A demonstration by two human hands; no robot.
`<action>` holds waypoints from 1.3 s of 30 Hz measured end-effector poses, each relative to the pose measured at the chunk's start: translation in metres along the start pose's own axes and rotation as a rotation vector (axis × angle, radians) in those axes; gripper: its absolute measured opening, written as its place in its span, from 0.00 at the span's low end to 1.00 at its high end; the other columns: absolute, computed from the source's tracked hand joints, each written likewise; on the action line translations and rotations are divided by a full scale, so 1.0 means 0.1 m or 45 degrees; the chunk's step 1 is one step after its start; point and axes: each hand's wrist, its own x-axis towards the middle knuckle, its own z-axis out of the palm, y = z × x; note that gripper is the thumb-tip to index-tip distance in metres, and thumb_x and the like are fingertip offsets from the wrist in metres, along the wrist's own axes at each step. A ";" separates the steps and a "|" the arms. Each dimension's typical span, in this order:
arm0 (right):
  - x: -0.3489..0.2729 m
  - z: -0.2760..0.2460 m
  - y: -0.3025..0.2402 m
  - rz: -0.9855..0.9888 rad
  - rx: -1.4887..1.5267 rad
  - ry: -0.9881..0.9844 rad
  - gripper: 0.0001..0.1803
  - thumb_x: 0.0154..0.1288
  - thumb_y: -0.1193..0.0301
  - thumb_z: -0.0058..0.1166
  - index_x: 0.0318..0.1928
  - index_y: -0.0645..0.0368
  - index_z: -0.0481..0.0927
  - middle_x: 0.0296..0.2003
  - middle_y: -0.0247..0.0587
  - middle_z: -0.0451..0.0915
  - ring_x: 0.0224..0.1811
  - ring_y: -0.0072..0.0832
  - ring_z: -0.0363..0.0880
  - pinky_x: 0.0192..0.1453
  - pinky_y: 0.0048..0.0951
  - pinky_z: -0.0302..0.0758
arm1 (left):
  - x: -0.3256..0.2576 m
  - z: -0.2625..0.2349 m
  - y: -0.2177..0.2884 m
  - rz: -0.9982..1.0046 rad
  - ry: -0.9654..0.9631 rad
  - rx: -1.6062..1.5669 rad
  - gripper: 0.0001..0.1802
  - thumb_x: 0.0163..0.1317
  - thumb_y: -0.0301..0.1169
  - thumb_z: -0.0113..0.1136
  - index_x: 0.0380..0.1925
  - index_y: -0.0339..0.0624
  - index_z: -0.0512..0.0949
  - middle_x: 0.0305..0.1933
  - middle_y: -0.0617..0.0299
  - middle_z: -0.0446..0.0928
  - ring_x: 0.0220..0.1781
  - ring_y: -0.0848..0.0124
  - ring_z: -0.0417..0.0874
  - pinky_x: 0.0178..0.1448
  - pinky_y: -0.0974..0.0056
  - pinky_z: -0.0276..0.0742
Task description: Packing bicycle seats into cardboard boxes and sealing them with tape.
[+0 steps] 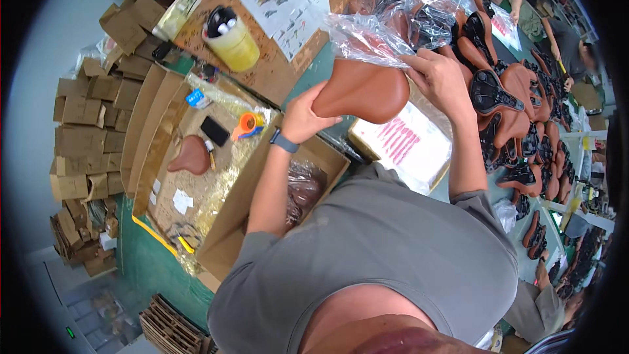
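Note:
My left hand (303, 117) grips a brown bicycle saddle (367, 88) by its narrow left end, with the smooth top facing up. My right hand (438, 78) is closed on the edge of a clear plastic bag (367, 38), just beyond the saddle's right side. The bag lies crumpled along the saddle's far edge; I cannot tell whether any of the saddle is inside it. Under my left forearm, an open cardboard box (246, 219) holds plastic-wrapped brown saddles (304, 190).
Many brown saddles (514, 82) with black undersides crowd the right. Bagged saddles (429, 10) lie beyond my hands. A yellow cup of markers (234, 49) and printed sheets (282, 10) sit far left. A cardboard tray (160, 187) holds a phone (215, 131) and another saddle (190, 155). Co-workers are at right.

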 end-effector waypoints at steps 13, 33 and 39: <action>-0.49 1.28 -2.46 -0.245 0.671 -0.529 0.22 0.72 0.77 0.64 0.66 0.56 0.86 0.41 0.56 0.89 0.39 0.58 0.89 0.46 0.49 0.86 | -1.76 0.10 -0.06 -0.331 0.857 -0.631 0.35 0.67 0.28 0.79 0.70 0.33 0.73 0.64 0.56 0.85 0.64 0.70 0.85 0.68 0.61 0.82; -1.18 4.95 -2.64 1.358 0.814 -2.168 0.14 0.70 0.62 0.73 0.51 0.50 0.87 0.33 0.27 0.81 0.30 0.22 0.73 0.30 0.28 0.64 | -4.59 0.15 -0.47 -0.935 1.087 -0.136 0.29 0.73 0.33 0.69 0.72 0.39 0.79 0.71 0.43 0.82 0.71 0.45 0.84 0.75 0.51 0.78; -2.31 6.93 -1.97 1.398 0.799 -1.561 0.17 0.76 0.60 0.66 0.56 0.57 0.85 0.49 0.43 0.89 0.50 0.33 0.88 0.41 0.45 0.86 | -4.88 0.36 -0.39 -1.134 1.084 0.125 0.36 0.69 0.29 0.73 0.76 0.37 0.74 0.70 0.42 0.82 0.70 0.43 0.83 0.73 0.50 0.80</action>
